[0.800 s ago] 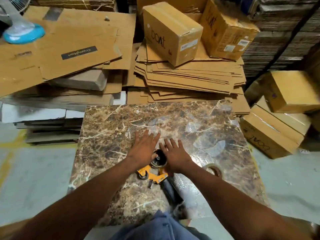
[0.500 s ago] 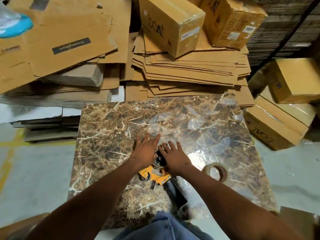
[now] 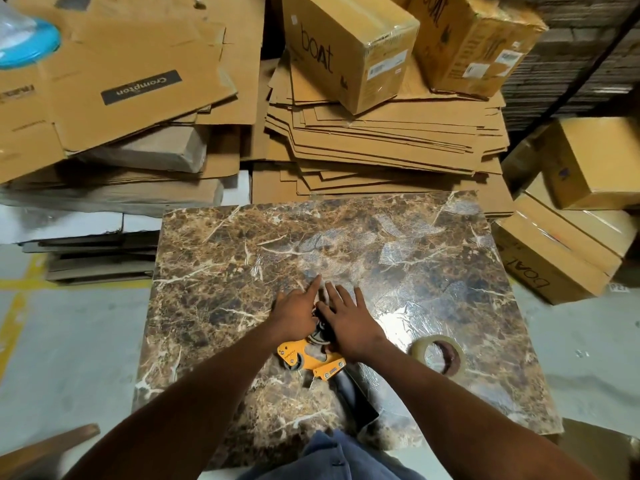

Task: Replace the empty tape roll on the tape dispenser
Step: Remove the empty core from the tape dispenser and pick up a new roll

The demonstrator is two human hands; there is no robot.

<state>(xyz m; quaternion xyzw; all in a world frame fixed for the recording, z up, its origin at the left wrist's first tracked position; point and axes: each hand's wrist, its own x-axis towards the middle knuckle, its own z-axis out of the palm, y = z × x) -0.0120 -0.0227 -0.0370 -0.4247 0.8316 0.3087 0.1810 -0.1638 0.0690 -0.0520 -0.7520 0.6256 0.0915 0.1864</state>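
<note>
Head view: on a marble-patterned desk (image 3: 214, 271), the left hand (image 3: 297, 311) and right hand (image 3: 349, 325) lie side by side, fingers extended, over the spool end of one orange tape dispenser (image 3: 306, 358). What they pinch cannot be told. The step looks like freeing the empty roll. One fresh tape roll (image 3: 438, 353) waits just right of the right hand, likely to be fetched next.

marble slab (image 3: 214, 271) | flattened cardboard stack (image 3: 381, 140) | boAt boxes (image 3: 346, 46) | blue fan base (image 3: 31, 46)
</note>
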